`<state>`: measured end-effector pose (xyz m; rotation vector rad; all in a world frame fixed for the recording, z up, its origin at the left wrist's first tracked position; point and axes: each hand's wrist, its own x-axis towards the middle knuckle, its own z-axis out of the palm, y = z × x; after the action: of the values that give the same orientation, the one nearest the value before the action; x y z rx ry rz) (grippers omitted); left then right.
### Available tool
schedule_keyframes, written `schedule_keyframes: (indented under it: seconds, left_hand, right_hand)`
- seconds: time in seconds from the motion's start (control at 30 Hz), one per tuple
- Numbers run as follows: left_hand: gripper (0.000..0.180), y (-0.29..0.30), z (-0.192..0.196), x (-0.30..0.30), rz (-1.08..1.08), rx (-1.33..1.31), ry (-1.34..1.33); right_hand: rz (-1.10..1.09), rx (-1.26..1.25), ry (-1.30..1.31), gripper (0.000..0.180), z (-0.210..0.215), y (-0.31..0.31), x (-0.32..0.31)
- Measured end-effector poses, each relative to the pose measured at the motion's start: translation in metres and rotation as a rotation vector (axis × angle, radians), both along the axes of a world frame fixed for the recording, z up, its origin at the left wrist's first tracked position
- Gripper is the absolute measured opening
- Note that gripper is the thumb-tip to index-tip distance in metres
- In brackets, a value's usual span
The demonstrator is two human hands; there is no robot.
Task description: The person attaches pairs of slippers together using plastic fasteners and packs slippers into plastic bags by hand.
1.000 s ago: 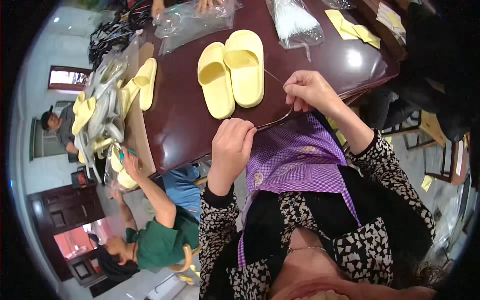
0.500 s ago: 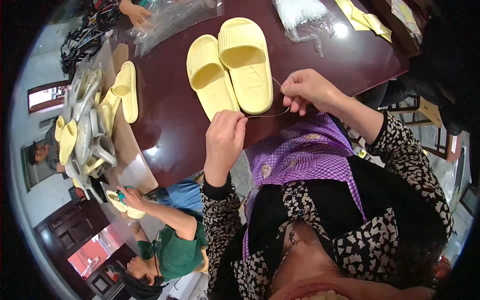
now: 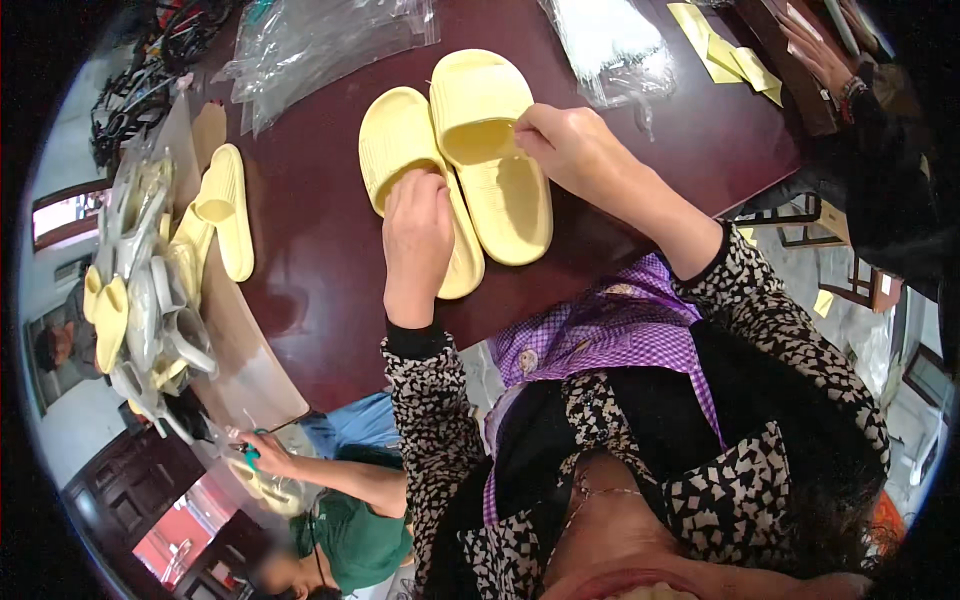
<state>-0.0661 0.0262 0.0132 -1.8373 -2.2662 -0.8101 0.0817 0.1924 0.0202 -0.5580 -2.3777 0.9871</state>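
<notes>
1. Slippers [image 3: 490, 185], a yellow pair, lie side by side, touching, on the dark red table [image 3: 330, 230] in front of the person.
2. Left hand [image 3: 418, 230] curls its fingers into the left slipper's [image 3: 400, 130] opening; the tips are hidden, so I cannot tell whether they pinch anything.
3. Right hand [image 3: 570, 145] is at the right slipper's strap [image 3: 482, 95], fingers bent in; I cannot tell whether something thin sits between them.
4. Risk, as I judge it: uneven tugging could skid one slipper across the glossy table and part the pair; hard pinching could mark the strap.
5. Writing: none readable on the slippers; any print on the yellow papers [image 3: 718, 50] farther off is too small.
</notes>
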Motion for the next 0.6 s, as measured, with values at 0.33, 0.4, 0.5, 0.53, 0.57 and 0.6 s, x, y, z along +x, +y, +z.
schedule_keyframes:
  seconds: [0.33, 0.4, 0.5, 0.53, 0.57, 0.6]
  left_hand:
    - [0.005, -0.01, -0.038, -0.036, 0.105, 0.025, 0.002]
    - [0.005, 0.001, -0.044, -0.033, 0.081, 0.015, 0.0]
    - [0.005, -0.001, -0.042, -0.028, 0.078, 0.046, 0.029]
    - [0.005, -0.001, -0.042, -0.027, 0.069, 0.05, 0.024]
    - [0.004, -0.002, -0.042, -0.028, 0.066, 0.055, 0.02]
    - [0.004, -0.003, -0.043, -0.029, 0.062, 0.06, 0.015]
  right_hand:
    - [-0.046, 0.036, -0.063, 0.017, -0.007, 0.038, -0.049]
    - [-0.089, 0.15, -0.179, 0.021, -0.021, 0.062, -0.061]
    - [-0.109, 0.243, -0.303, 0.024, -0.026, 0.086, -0.08]
    - [-0.114, 0.255, -0.375, 0.025, -0.029, 0.089, -0.09]
    - [-0.113, 0.271, -0.445, 0.026, -0.028, 0.086, -0.099]
    - [-0.091, 0.276, -0.442, 0.026, -0.027, 0.08, -0.104]
